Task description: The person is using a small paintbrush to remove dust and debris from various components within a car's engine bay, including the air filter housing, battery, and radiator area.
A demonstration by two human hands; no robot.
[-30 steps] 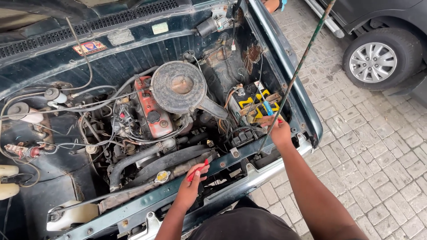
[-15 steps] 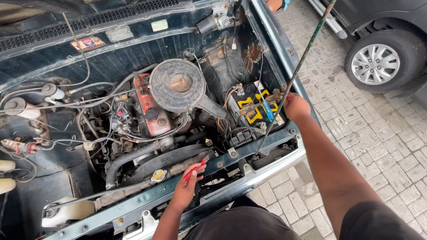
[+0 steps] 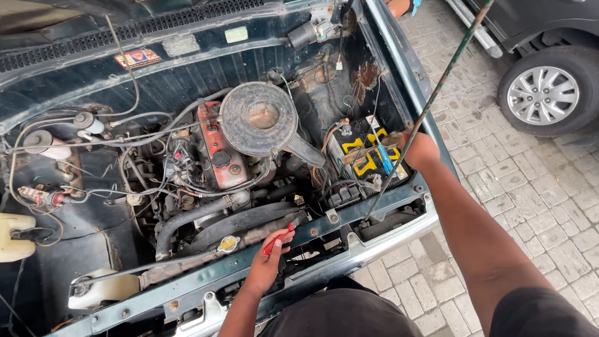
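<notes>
Left hand (image 3: 267, 262) at front crossmember of open engine bay, fingers closed around small red-handled tool (image 3: 277, 239), just beside yellow round radiator cap (image 3: 229, 243). Right hand (image 3: 419, 150) at black-and-yellow rectangular car battery (image 3: 365, 155), close to thin metal bonnet prop rod (image 3: 430, 106); fingers curled, grip contents not discernible. Round rusty metal air-cleaner housing (image 3: 258, 118) centred over red engine cover (image 3: 215, 146).
</notes>
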